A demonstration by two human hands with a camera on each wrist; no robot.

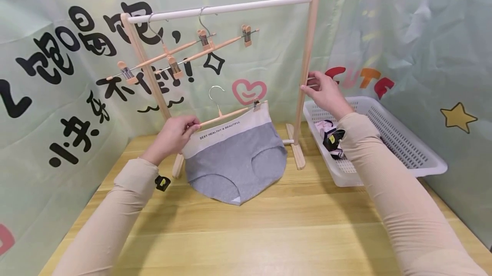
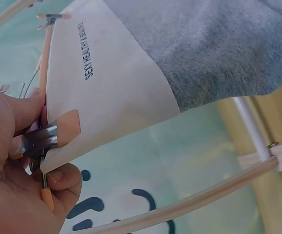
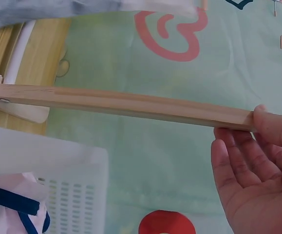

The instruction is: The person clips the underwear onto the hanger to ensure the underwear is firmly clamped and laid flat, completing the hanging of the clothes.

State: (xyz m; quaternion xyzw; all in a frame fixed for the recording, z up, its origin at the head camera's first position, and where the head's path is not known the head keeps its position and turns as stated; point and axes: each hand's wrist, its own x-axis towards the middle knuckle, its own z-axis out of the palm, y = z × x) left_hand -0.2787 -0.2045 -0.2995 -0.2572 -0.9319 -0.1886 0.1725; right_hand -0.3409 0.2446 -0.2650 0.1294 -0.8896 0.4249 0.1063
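Observation:
My left hand (image 1: 177,136) grips one end of a clip hanger (image 1: 226,115), its fingers around the clip (image 2: 43,139) in the left wrist view. From that hanger hangs a pair of grey underpants (image 1: 238,160) with a white, lettered waistband, clipped at both ends. The hanger's metal hook (image 1: 216,92) stands up, below the rack's top rail (image 1: 230,8) and apart from it. My right hand (image 1: 326,92) holds the right wooden post (image 1: 307,62) of the rack, thumb on one side and fingers on the other, as the right wrist view (image 3: 255,161) shows.
Two bare clip hangers (image 1: 165,56) hang at the left of the rail. A white plastic basket (image 1: 407,148) with pink and dark fabric (image 1: 326,133) inside stands right of the rack on the wooden table (image 1: 246,233). Printed cloth (image 1: 423,45) hangs close behind.

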